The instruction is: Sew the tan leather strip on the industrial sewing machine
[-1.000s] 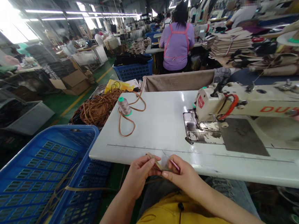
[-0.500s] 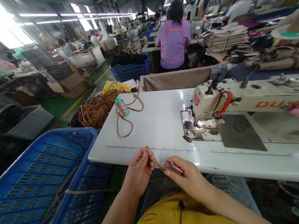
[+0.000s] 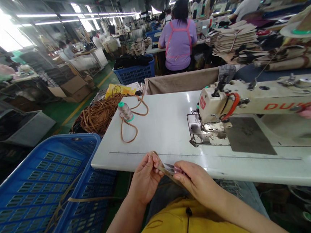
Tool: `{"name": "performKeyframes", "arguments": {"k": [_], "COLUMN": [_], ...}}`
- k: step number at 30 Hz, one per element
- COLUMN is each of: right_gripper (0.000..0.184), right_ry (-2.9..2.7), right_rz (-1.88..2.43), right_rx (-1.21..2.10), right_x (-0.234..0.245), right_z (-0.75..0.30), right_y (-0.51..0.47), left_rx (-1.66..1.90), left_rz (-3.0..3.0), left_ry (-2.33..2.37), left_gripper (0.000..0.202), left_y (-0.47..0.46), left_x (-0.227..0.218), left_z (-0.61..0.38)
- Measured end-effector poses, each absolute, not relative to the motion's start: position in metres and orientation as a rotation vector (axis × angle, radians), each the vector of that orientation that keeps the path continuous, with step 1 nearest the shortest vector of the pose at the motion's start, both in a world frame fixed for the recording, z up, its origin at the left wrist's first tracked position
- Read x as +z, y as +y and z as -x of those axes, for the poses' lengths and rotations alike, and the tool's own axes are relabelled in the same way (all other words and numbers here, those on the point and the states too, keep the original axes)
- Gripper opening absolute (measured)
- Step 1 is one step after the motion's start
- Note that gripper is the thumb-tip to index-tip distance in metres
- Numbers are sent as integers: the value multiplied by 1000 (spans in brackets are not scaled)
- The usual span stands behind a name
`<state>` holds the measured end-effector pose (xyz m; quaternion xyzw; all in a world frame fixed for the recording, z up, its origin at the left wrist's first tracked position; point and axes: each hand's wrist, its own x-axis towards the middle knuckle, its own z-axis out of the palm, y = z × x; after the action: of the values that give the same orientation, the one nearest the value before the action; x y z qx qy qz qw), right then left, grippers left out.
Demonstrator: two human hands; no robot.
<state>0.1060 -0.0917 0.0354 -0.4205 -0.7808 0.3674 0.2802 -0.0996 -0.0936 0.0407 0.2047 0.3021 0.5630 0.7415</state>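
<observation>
Two bare hands were close together at the lower centre of the frame, by the near edge of a white surface [image 3: 162, 126]. The left hand [image 3: 146, 177] pinched a narrow tan strip [image 3: 166, 171] between thumb and fingers, and the strip slanted down toward the lower right. The right hand [image 3: 196, 176] was closed around pink-handled snips [image 3: 178, 169] (the handles mostly hidden by the fingers), with the blades pointing left, just beside the strip. Whether its thumb also gripped the strip could not be told.

On the surface, left of centre, a grey thread cone [image 3: 126, 112] stood near a loop of brown cord [image 3: 130, 140]. A sewing machine [image 3: 214, 107] filled the right of the frame, well apart from the left hand. At the lower left was a blue basket [image 3: 62, 138], with a tan strap [image 3: 89, 199] lying across its side. Past the surface's left edge lay a heap of brown cords [image 3: 98, 118]. In the upper centre, a person in a purple top [image 3: 178, 47] was seen from behind.
</observation>
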Motion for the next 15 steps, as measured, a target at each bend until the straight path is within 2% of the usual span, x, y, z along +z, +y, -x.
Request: {"name": "performKeyframes", "arguments": {"k": [8,15], "right_gripper": [26,24], "right_ry": [-2217,-2266], "right_rz": [1122,1095], "right_rx": [634,545], "right_x": [36,37], "right_z": [-111,-112], "right_y": [-87,-87], "left_rx": [1216,1203], "left_rz": [-455,-450], "left_ry": [635,649], "left_gripper": [23,22], "left_y": [-92,-92], "left_x": [42,45], "left_z": [98,97]}}
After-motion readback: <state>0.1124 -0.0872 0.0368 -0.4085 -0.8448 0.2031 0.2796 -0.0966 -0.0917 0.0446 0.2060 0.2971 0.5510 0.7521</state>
